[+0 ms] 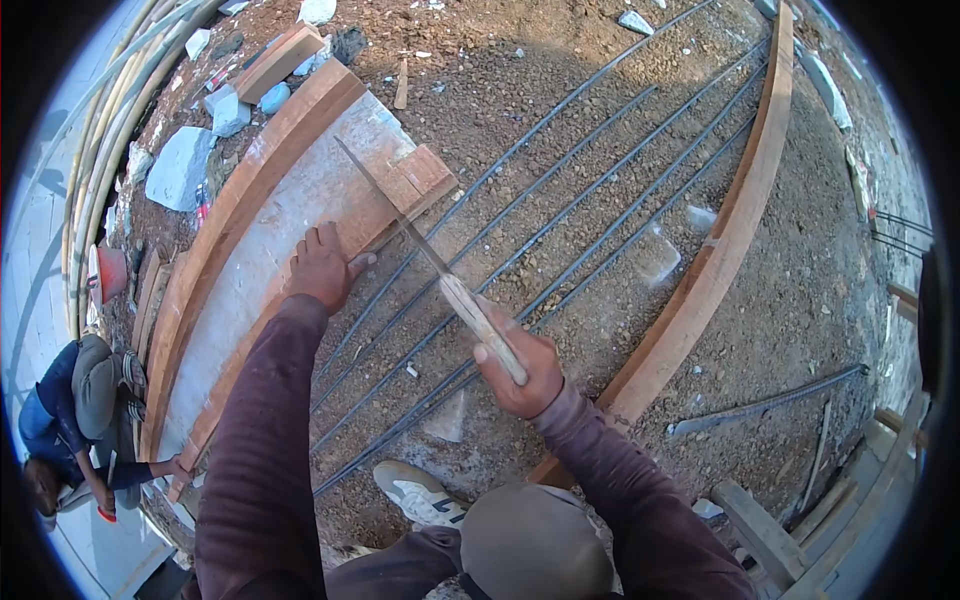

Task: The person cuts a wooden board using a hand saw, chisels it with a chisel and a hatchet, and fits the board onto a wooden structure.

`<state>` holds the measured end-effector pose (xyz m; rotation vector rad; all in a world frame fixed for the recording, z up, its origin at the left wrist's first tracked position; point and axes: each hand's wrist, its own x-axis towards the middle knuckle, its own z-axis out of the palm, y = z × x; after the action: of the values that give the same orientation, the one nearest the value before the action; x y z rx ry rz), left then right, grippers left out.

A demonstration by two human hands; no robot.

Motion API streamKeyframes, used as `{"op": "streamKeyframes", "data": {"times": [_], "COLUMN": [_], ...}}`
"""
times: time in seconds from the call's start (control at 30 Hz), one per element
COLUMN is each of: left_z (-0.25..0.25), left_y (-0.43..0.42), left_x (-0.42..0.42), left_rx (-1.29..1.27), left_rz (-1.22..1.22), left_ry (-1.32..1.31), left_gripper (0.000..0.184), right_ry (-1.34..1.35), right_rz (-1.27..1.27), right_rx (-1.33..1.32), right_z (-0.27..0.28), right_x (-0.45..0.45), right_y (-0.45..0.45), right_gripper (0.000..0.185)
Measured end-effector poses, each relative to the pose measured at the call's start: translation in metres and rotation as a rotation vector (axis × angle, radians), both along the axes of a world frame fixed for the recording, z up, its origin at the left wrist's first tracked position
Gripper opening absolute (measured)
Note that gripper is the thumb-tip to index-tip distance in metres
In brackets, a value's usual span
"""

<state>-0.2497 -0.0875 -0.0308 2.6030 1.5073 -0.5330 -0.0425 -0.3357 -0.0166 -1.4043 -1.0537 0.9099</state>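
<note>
My right hand is wrapped round the pale, straight wooden handle of a hand saw. Its narrow dark blade, seen almost edge-on, lies across the end of a reddish timber and reaches over a grey-white panel; its teeth cannot be made out. Fingers spread, my left hand presses on the panel and its near wooden edge, left of the blade. A long curved timber borders the panel's far side.
Several steel bars run diagonally over the soil. A second long timber stands on the right. Rocks and a red bucket are at left. A co-worker crouches lower left, one hand at the timber's end.
</note>
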Motion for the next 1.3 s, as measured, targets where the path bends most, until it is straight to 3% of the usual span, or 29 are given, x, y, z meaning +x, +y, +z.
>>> {"op": "streamKeyframes", "data": {"times": [0.13, 0.23, 0.3, 0.43, 0.53, 0.6, 0.7, 0.83, 0.93, 1.03, 1.1, 1.23, 1.3], "left_z": [-0.002, -0.003, -0.001, 0.001, -0.003, 0.001, 0.001, -0.002, -0.006, -0.006, -0.008, -0.005, -0.004], "left_y": [0.001, 0.002, 0.011, 0.002, -0.002, -0.002, 0.004, 0.0, -0.002, 0.004, 0.008, 0.006, 0.005], "left_x": [0.006, 0.006, 0.006, 0.008, 0.006, 0.008, 0.006, 0.005, 0.003, 0.003, 0.0, 0.001, 0.002], "left_rx": [0.055, 0.063, 0.066, 0.025, 0.046, 0.044, -0.023, 0.015, 0.036, 0.048, 0.014, 0.011, 0.027], "left_rz": [0.023, 0.019, -0.001, 0.019, 0.029, 0.02, 0.017, 0.008, 0.01, -0.002, -0.02, -0.008, -0.012], "left_ry": [-0.054, -0.044, -0.053, -0.028, -0.038, -0.052, -0.015, -0.059, -0.063, -0.045, -0.026, -0.041, -0.065], "left_gripper": [0.072, 0.071, 0.071, 0.072, 0.075, 0.075, 0.075, 0.076, 0.077, 0.077, 0.077, 0.074, 0.073], "right_ry": [0.002, 0.053, 0.101, -0.012, -0.068, -0.04, 0.023, -0.042, -0.046, 0.079, 0.117, -0.02, -0.022], "right_rz": [-0.004, 0.055, 0.023, -0.012, 0.057, 0.045, 0.033, 0.017, 0.068, 0.028, 0.013, -0.018, 0.062], "right_rx": [-0.018, -0.054, 0.029, -0.042, -0.064, 0.008, -0.018, -0.069, -0.057, -0.008, 0.047, 0.063, -0.132], "right_z": [0.024, -0.018, -0.013, 0.015, 0.02, -0.016, -0.017, 0.01, 0.0, -0.02, -0.02, -0.008, 0.018], "right_x": [0.019, 0.009, 0.01, 0.013, 0.023, 0.009, 0.003, 0.021, 0.022, 0.007, 0.001, 0.009, 0.028], "right_y": [-0.071, 0.005, 0.028, -0.053, -0.057, -0.001, 0.031, -0.065, -0.059, 0.034, 0.047, -0.028, -0.061], "right_gripper": [0.049, 0.047, 0.045, 0.049, 0.05, 0.049, 0.046, 0.05, 0.052, 0.047, 0.046, 0.05, 0.051]}}
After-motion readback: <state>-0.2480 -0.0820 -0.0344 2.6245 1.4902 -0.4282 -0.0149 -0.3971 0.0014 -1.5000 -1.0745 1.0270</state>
